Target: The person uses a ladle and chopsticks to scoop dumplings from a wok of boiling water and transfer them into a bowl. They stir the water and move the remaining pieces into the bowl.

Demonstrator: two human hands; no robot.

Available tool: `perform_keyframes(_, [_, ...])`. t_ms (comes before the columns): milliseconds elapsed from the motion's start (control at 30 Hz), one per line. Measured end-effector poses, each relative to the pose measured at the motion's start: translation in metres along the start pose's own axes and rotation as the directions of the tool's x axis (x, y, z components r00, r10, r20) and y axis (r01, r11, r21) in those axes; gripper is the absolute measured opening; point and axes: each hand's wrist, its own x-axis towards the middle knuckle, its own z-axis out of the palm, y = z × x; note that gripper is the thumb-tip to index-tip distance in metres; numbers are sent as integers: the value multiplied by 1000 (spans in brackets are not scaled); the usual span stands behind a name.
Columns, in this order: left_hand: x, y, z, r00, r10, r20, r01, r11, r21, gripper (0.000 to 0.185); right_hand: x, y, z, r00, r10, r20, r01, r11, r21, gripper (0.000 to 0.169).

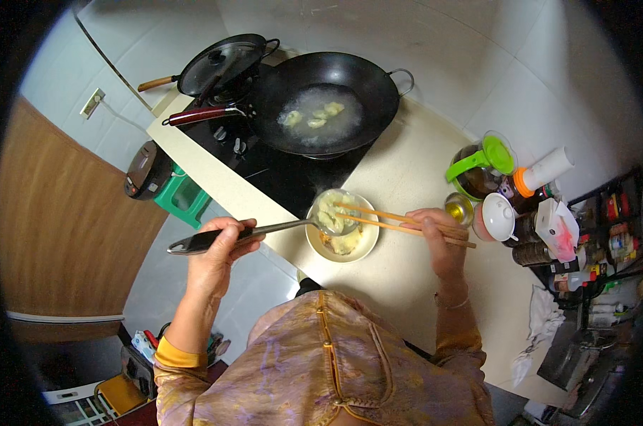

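Observation:
My left hand (222,243) grips the black handle of a metal ladle (288,226). Its bowl, filled with pale dumplings (332,214), is over a white bowl (372,246) on the counter. In that bowl, some pale food lies in brownish liquid, partly hidden by the ladle. My right hand (439,237) holds wooden chopsticks (388,214), their tips at the dumplings in the ladle. Behind the bowl, a black wok (374,114) on the cooktop holds several dumplings (318,118) in cloudy, steaming water.
A lidded pan (223,64) sits at the back left of the black cooktop (284,183). On the right of the counter (406,181) stand a green-lidded jug (484,165), a small metal cup of yellow liquid (459,210), jars and a tissue box (557,228). A green stool (183,198) is below, left.

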Motion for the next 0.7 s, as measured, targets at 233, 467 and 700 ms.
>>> perform_keyframes(233, [-2,-33,8,988,86,128,-124,936,328,13,-21,30,0,999,42,-6,-42,991,-130,18])
perform_keyframes(467, [-7,-23,25,828,279,487,-552,558,619,10,-22,25,-1,999,24,37,-15,976,-218,14])
perform_keyframes(700, [-11,-34,22,685,380,622,-728,398,559,14,-20,24,2,1000,18,23,-11,966,-257,9])
